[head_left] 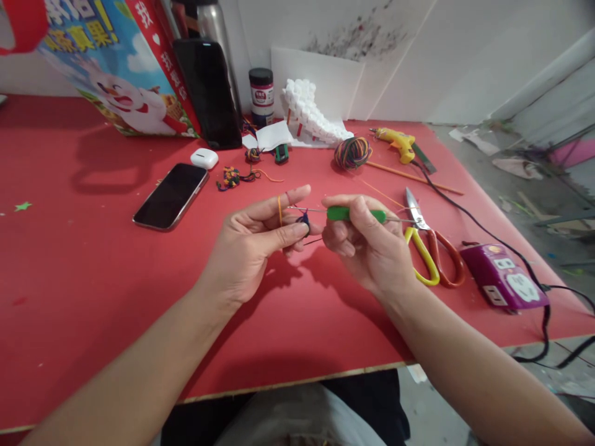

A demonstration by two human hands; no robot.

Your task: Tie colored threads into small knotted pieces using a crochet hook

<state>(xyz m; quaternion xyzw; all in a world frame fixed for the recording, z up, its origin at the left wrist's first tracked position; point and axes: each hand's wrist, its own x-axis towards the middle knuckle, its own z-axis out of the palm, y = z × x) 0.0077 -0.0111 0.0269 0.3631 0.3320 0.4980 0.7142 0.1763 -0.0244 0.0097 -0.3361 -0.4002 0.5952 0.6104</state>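
Note:
My left hand (253,244) pinches a small dark blue crocheted piece (304,224) between thumb and fingers. Orange yarn (279,210) loops around its raised index finger. In my right hand (372,244) is a crochet hook with a green handle (338,214); its thin metal shaft points left and its tip lies by the yarn at the left index finger. A multicoloured yarn ball (352,153) rests on the table behind the hands, with a strand trailing from it toward the right hand.
Scissors (422,223) and a purple box (504,275) lie right on the red table (93,297). Behind are a yellow glue gun (395,142), a white bumpy model (309,114) and a jar (261,96). Left are a flat phone (171,196), an upright phone (207,93) and a white case (204,158).

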